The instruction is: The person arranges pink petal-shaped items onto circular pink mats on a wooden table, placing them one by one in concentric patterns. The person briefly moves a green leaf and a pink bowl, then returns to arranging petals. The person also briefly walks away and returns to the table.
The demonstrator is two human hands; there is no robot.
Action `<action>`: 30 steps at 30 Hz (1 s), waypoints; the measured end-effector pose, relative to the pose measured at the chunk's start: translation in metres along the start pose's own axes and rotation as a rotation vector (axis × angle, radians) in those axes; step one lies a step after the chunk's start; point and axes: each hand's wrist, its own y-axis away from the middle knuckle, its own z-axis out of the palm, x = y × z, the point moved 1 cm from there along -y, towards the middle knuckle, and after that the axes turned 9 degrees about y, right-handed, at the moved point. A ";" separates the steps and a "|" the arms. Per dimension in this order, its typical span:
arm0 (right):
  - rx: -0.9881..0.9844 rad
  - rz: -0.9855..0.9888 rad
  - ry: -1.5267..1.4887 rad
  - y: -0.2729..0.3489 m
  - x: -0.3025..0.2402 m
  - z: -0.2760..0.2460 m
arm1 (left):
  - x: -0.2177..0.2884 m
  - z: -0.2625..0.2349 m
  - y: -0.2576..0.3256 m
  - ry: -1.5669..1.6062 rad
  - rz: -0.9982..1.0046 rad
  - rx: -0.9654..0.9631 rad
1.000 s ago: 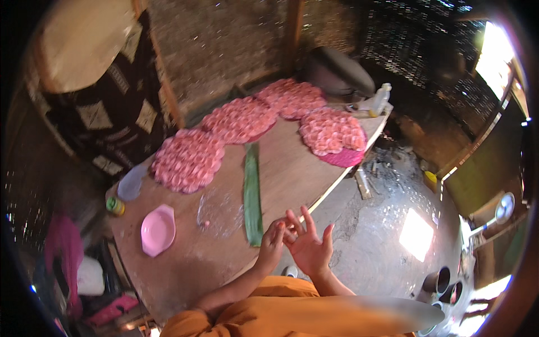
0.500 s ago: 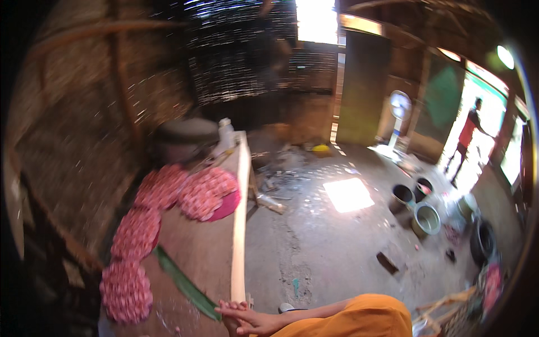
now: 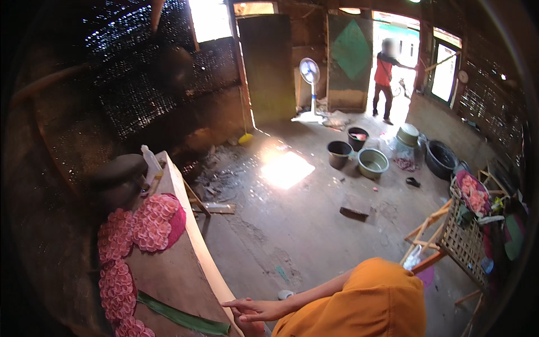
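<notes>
My right hand (image 3: 257, 310) reaches over the wooden table's front edge, its fingers stretched out and holding nothing. Under it, a small part of my left hand (image 3: 252, 328) shows at the lower edge of the picture; its fingers are hidden. A long green leaf strip (image 3: 182, 315) lies on the table (image 3: 163, 275) just left of my hands, apart from my right fingers. Along the table's left side rest several round pink flower-like pieces (image 3: 116, 286). One pink piece (image 3: 152, 223) overlaps a magenta round backing (image 3: 177, 224).
A dark rounded object (image 3: 118, 177) and a clear bottle (image 3: 151, 162) stand at the table's far end. Buckets (image 3: 339, 154) and a basin (image 3: 373, 163) sit on the floor beyond. A woven rack (image 3: 463, 241) stands at right. A person (image 3: 384, 78) is in the doorway.
The view has swung to the right, so the table sits further left and the rack shows more. My right hand has shifted a little off my left, fingers still extended.
</notes>
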 end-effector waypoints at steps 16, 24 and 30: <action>0.166 -0.698 0.622 -0.006 0.008 0.048 | -0.020 -0.016 0.000 0.268 -0.276 -0.510; 0.157 -0.442 0.859 0.003 0.099 -0.011 | -0.005 0.003 0.034 0.454 -0.053 -0.001; -0.075 0.760 0.700 0.091 0.270 -0.076 | 0.028 0.017 0.051 0.262 0.092 -0.241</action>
